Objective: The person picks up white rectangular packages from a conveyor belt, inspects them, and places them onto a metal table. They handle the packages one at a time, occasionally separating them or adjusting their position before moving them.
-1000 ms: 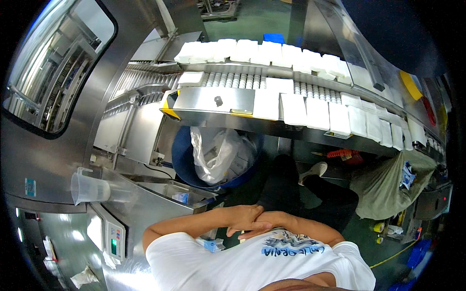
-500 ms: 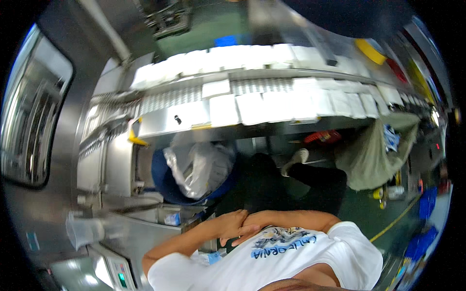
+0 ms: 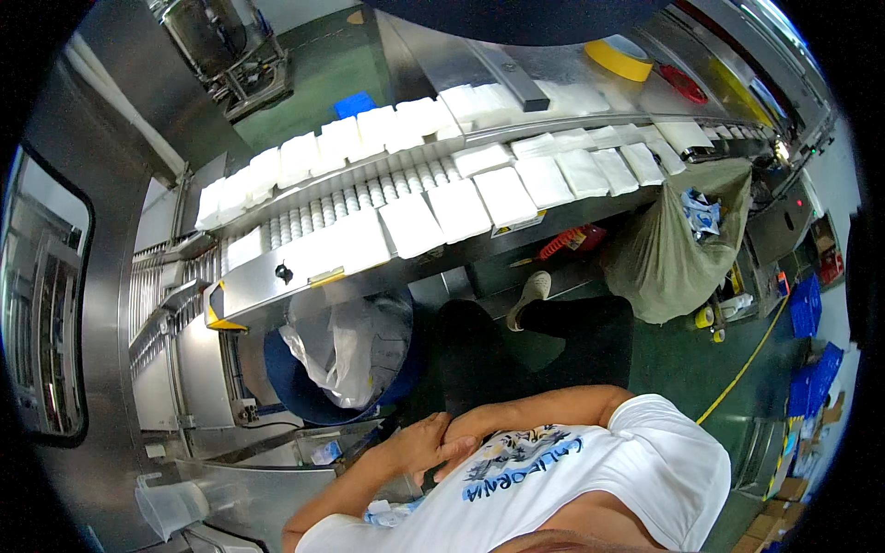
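Note:
My arms are folded across my chest over a white printed shirt. My left hand [image 3: 419,444] lies flat with its fingers spread over the end of my right forearm and holds nothing. My right hand [image 3: 461,429] is mostly tucked under it, so its fingers are hidden. Ahead of me, several white flat packs [image 3: 459,210] ride in rows on a steel roller conveyor [image 3: 277,276], well out of reach of both hands. My dark trouser legs and one light shoe [image 3: 527,293] reach under the conveyor.
A blue bin with a white plastic liner [image 3: 341,355] stands below the conveyor's left end. An olive sack [image 3: 678,249] hangs at the right. A yellow tape roll [image 3: 619,57] lies on the far steel top. A clear plastic jug [image 3: 171,505] sits lower left.
The view has swung and tilted, so the conveyor now runs diagonally higher in the picture. My folded arms keep the same pose against my chest.

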Available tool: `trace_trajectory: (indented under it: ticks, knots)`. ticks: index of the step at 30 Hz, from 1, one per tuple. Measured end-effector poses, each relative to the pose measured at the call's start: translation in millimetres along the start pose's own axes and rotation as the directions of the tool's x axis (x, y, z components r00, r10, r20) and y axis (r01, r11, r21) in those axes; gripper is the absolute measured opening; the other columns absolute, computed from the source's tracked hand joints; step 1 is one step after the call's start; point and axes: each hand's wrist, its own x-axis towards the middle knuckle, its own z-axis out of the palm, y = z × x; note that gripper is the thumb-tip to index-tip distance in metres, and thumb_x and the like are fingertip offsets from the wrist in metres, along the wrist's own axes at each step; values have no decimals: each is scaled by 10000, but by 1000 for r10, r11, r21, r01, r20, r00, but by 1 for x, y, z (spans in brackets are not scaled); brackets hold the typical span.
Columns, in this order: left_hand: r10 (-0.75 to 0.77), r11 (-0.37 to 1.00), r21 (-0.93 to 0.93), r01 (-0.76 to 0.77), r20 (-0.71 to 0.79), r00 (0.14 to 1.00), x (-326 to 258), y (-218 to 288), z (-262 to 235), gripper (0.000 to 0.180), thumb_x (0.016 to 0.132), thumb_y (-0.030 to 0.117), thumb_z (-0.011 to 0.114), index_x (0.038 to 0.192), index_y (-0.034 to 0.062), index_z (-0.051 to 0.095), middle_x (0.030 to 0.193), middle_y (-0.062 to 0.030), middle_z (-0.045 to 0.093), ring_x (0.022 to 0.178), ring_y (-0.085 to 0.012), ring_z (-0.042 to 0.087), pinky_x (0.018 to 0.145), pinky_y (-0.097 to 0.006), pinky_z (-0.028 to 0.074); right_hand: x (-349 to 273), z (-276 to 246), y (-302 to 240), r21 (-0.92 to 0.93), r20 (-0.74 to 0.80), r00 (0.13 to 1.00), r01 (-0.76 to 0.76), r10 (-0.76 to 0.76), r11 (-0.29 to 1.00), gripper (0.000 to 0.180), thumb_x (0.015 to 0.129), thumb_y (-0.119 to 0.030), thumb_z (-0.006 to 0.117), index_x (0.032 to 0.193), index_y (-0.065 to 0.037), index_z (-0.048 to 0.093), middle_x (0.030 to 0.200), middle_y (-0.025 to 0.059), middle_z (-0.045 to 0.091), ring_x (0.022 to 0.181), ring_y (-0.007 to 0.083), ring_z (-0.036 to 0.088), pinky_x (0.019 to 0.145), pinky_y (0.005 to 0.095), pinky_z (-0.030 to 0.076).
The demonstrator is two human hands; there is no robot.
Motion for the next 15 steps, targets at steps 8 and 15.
trace_trajectory:
  ticks: [8, 15]
  knots:
    - [22, 999, 34, -21, -17, 1000, -1, 2, 1, 1007, 961, 803, 457, 1267, -150, 572, 1165, -355, 664, 1104, -464, 678, 938, -475, 557, 1, -1, -1, 2, 44, 999, -7, 6, 1000, 394, 1040, -308, 622, 1367, -90, 651, 1196, 100, 681, 1062, 231, 599, 914, 349, 476]
    - [65, 998, 23, -64, -47, 997, -1, -3, 5, 1009, 964, 810, 444, 1232, -153, 580, 1127, -345, 657, 1101, -463, 663, 938, -468, 548, -4, 2, 0, 32, 92, 996, -11, 8, 999, 399, 1041, -314, 626, 1374, -95, 647, 1211, 103, 682, 1076, 235, 599, 925, 352, 475]
